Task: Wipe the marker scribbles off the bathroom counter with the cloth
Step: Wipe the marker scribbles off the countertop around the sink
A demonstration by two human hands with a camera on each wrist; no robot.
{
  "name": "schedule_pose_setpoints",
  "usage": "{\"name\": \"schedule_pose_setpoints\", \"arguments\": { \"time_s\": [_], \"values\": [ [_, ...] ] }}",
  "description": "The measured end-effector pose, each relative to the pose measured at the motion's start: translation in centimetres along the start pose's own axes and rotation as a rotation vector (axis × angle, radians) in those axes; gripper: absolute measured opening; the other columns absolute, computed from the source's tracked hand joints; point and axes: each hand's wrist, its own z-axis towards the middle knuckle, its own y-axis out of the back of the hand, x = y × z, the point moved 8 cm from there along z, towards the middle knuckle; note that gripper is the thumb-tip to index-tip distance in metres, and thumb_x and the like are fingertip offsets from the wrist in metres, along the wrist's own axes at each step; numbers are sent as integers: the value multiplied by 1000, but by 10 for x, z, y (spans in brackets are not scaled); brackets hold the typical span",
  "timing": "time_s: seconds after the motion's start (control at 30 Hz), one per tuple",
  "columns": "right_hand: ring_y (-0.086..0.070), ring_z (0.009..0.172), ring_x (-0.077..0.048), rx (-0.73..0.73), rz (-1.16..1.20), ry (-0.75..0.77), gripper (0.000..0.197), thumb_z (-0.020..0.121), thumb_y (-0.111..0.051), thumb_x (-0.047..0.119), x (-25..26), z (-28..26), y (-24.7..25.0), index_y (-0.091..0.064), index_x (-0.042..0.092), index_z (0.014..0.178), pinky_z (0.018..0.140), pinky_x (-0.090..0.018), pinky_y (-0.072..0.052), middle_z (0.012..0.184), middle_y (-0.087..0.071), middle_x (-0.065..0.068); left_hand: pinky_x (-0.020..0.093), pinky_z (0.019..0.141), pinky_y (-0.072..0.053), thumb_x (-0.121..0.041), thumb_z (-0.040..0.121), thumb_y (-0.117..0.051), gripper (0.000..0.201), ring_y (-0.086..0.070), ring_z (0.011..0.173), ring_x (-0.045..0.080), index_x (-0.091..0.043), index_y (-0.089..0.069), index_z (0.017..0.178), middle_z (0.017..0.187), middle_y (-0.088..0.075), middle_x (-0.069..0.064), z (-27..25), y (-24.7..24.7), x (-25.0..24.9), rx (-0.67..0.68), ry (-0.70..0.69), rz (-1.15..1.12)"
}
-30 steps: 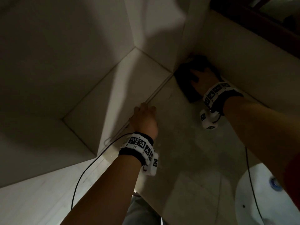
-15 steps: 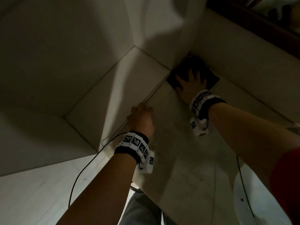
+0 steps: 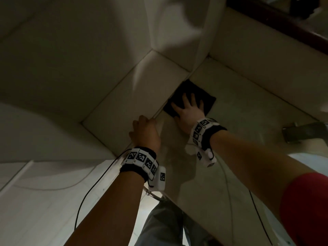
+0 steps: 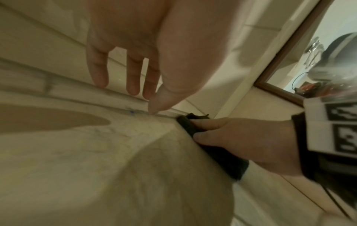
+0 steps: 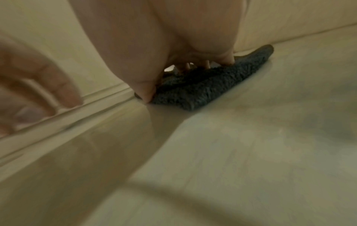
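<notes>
A dark folded cloth point(image 3: 204, 96) lies flat on the beige counter point(image 3: 230, 125) near the left wall edge. My right hand point(image 3: 188, 107) presses down on it with spread, straight fingers; the right wrist view shows the cloth point(image 5: 203, 88) under the palm. My left hand point(image 3: 143, 128) rests at the counter's left edge, its straight fingertips point(image 4: 133, 90) touching the rim. A faint blue marker speck point(image 4: 132, 112) shows by the counter edge just left of the cloth point(image 4: 222, 160). Faint smears lie on the counter point(image 4: 96, 145) in front of it.
Tiled walls meet at the far corner point(image 3: 207, 55). A metal tap point(image 3: 305, 132) juts in at the right, with a white basin point(image 3: 319, 162) below it. A mirror frame point(image 3: 284, 20) runs along the top right. Cables trail from both wrists.
My right hand has slid the cloth out of the far corner toward me along the left edge. The left hand has stayed at the counter edge.
</notes>
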Motion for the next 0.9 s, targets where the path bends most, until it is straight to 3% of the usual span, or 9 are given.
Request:
{"name": "schedule_pose_setpoints", "arguments": {
  "time_s": [0.23, 0.4, 0.5, 0.77, 0.9],
  "values": [
    [10, 146, -41, -24, -31, 22, 58, 99, -38, 47, 53, -32, -20, -13, 43, 151, 115, -65, -2, 162, 7, -9, 42, 85, -46, 2, 87, -52, 21, -43, 110, 31, -7, -61, 103, 121, -48, 12, -21, -1, 24, -42, -28, -27],
    [8, 147, -40, -34, -32, 39, 57, 97, -39, 47, 79, -47, -29, -17, 44, 150, 114, -65, -1, 162, 2, -8, 42, 95, -44, 3, 91, -43, 27, -42, 115, 31, -4, -60, 111, 124, -47, 14, -37, -3, 38, -11, -57, 4],
    [6, 147, -40, -31, -24, 69, 58, 95, -42, 49, 94, -56, -37, -20, 44, 149, 114, -66, 0, 162, 0, -7, 36, 92, -43, 1, 93, -41, 26, -43, 115, 31, -3, -60, 109, 125, -47, 14, -47, -4, 45, -14, -73, 3],
    [7, 148, -35, 52, -20, 246, 49, 97, -35, 55, 144, -97, -59, -29, 49, 145, 115, -64, 1, 163, -4, -2, 31, 93, -41, -9, 93, -50, 21, -52, 111, 28, -5, -63, 108, 123, -52, 14, -80, -15, 61, -15, -109, 47],
    [4, 149, -29, 92, -53, 284, 47, 100, -39, 37, 142, -124, -70, -29, 53, 143, 116, -61, -5, 163, -7, 5, 30, 91, -43, -6, 88, -55, 19, -55, 111, 26, -6, -66, 103, 114, -62, 13, -100, -16, 66, -37, -141, 80]
  ]
}}
